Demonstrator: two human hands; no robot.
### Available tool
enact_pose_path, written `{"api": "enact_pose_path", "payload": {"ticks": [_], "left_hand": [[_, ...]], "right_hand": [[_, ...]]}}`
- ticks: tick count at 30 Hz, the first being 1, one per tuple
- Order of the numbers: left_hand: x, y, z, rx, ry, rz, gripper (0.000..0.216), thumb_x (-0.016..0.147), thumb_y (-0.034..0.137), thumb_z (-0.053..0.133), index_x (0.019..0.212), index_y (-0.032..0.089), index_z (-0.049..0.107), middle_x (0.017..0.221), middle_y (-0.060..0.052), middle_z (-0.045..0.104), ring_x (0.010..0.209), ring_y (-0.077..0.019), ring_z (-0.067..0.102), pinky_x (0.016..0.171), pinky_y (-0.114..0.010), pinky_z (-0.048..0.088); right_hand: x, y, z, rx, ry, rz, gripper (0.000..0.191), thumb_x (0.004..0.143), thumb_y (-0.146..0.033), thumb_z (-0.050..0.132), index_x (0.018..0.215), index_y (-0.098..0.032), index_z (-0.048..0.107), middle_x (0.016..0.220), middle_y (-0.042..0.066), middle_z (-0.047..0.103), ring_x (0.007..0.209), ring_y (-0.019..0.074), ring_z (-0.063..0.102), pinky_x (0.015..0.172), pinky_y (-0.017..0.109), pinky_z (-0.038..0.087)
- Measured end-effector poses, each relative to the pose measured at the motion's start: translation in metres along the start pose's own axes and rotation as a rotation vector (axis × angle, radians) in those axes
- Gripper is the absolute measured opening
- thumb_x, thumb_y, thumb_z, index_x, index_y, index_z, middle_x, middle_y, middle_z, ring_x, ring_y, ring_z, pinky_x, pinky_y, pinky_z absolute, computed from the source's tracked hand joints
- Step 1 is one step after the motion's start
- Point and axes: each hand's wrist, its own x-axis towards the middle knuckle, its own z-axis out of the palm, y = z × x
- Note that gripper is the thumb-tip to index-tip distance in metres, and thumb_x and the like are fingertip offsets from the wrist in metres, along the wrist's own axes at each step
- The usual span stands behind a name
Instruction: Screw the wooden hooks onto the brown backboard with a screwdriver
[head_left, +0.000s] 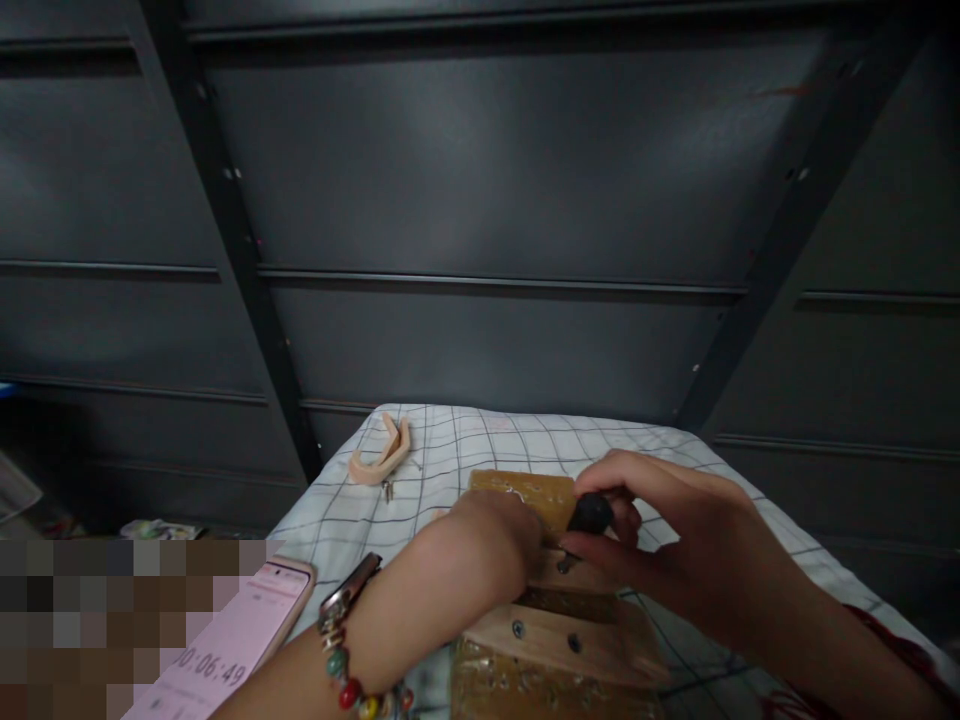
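Observation:
My right hand (660, 510) is closed on the black handle of a screwdriver (590, 513), pinched between thumb and fingers. The handle is above a pale wooden piece (592, 577), with a dark screw (564, 566) just below it. My left hand (487, 530) bends down over the left end of that piece, its fingers hidden behind the back of the hand. Nearer to me lies a second wooden piece (615, 645) with two dark screws in it. Both pieces rest on a block wrapped in brown tape (487, 690), its surface marked with small holes.
A bent, pale wooden part (379, 462) lies at the far left of the checked cloth (442, 435), with a few small screws (388, 491) beside it. A phone (255, 620) showing a timer is at the lower left. Dark metal panels (487, 180) stand behind the table.

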Motion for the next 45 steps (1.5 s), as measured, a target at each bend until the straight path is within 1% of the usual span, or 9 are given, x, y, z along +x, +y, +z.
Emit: {"api": "enact_pose_path", "payload": {"ticks": [6, 12, 17, 23, 27, 30, 36, 40, 45], "left_hand": [[-0.002, 0.0, -0.001, -0.004, -0.018, -0.016, 0.022, 0.077, 0.013, 0.048, 0.091, 0.011, 0.065, 0.086, -0.012, 0.067, 0.074, -0.0212, 0.062, 0.053, -0.023, 0.042], [-0.004, -0.002, 0.001, -0.005, 0.041, 0.021, 0.023, 0.08, 0.014, 0.045, 0.093, 0.012, 0.064, 0.092, -0.01, 0.066, 0.077, -0.0193, 0.061, 0.056, -0.022, 0.041], [0.0, -0.002, 0.005, 0.017, 0.057, 0.062, 0.023, 0.078, 0.011, 0.047, 0.093, 0.012, 0.064, 0.092, -0.011, 0.066, 0.08, -0.0206, 0.061, 0.059, -0.024, 0.042], [0.0, -0.001, 0.006, 0.035, 0.062, 0.035, 0.026, 0.076, 0.01, 0.048, 0.098, 0.01, 0.062, 0.091, -0.013, 0.066, 0.077, -0.0217, 0.062, 0.06, -0.026, 0.043], [-0.001, -0.001, 0.004, 0.057, 0.03, 0.054, 0.022, 0.076, 0.01, 0.049, 0.092, 0.011, 0.064, 0.086, -0.012, 0.067, 0.076, -0.0218, 0.062, 0.057, -0.025, 0.042], [-0.002, 0.0, 0.003, 0.037, 0.035, 0.067, 0.021, 0.078, 0.014, 0.049, 0.093, 0.012, 0.064, 0.091, -0.012, 0.066, 0.08, -0.0218, 0.062, 0.056, -0.024, 0.041], [-0.003, -0.001, 0.001, -0.033, 0.017, 0.039, 0.021, 0.081, 0.015, 0.047, 0.094, 0.012, 0.064, 0.091, -0.01, 0.067, 0.079, -0.0183, 0.062, 0.058, -0.022, 0.042], [-0.001, -0.003, 0.005, 0.001, 0.051, 0.039, 0.02, 0.079, 0.012, 0.047, 0.088, 0.011, 0.065, 0.09, -0.012, 0.066, 0.08, -0.0216, 0.062, 0.064, -0.027, 0.044], [0.0, -0.004, 0.009, 0.013, 0.099, 0.039, 0.024, 0.078, 0.01, 0.045, 0.094, 0.011, 0.063, 0.091, -0.012, 0.066, 0.076, -0.0188, 0.062, 0.063, -0.024, 0.044]], "right_hand": [[0.005, -0.003, 0.002, -0.076, 0.029, 0.028, 0.021, 0.067, -0.022, 0.057, 0.058, -0.021, 0.038, 0.044, -0.008, 0.044, 0.036, 0.0074, 0.04, 0.035, 0.018, 0.031], [0.005, -0.003, 0.006, -0.04, 0.073, 0.043, 0.009, 0.073, -0.023, 0.056, 0.071, -0.021, 0.048, 0.047, -0.007, 0.047, 0.038, 0.0087, 0.043, 0.037, 0.019, 0.035], [0.004, 0.0, 0.0, -0.008, -0.029, -0.086, 0.006, 0.079, -0.021, 0.053, 0.074, -0.021, 0.056, 0.064, -0.001, 0.057, 0.055, 0.0116, 0.054, 0.049, 0.021, 0.042], [0.004, 0.004, -0.008, 0.108, -0.175, -0.141, 0.031, 0.082, -0.009, 0.042, 0.107, -0.023, 0.051, 0.099, 0.003, 0.062, 0.088, 0.0136, 0.058, 0.074, 0.023, 0.045], [0.004, 0.001, -0.008, 0.103, -0.171, -0.099, 0.02, 0.079, -0.009, 0.048, 0.09, -0.024, 0.056, 0.08, -0.002, 0.062, 0.07, 0.0104, 0.058, 0.061, 0.019, 0.044], [0.003, -0.003, -0.004, 0.036, -0.108, -0.028, 0.009, 0.071, -0.013, 0.059, 0.073, -0.021, 0.054, 0.061, -0.005, 0.055, 0.052, 0.0085, 0.049, 0.048, 0.018, 0.039], [0.004, -0.003, 0.01, -0.076, 0.027, -0.036, 0.022, 0.066, -0.017, 0.06, 0.057, -0.02, 0.041, 0.048, -0.007, 0.044, 0.04, 0.0073, 0.04, 0.038, 0.018, 0.031], [0.006, 0.004, 0.016, -0.058, 0.103, -0.075, 0.009, 0.072, -0.013, 0.056, 0.076, -0.018, 0.051, 0.065, -0.002, 0.055, 0.051, 0.0096, 0.049, 0.047, 0.019, 0.04], [0.005, 0.01, 0.002, 0.062, -0.126, -0.186, 0.017, 0.083, -0.014, 0.045, 0.095, -0.023, 0.053, 0.086, 0.0, 0.062, 0.076, 0.0108, 0.058, 0.064, 0.018, 0.045]]}}
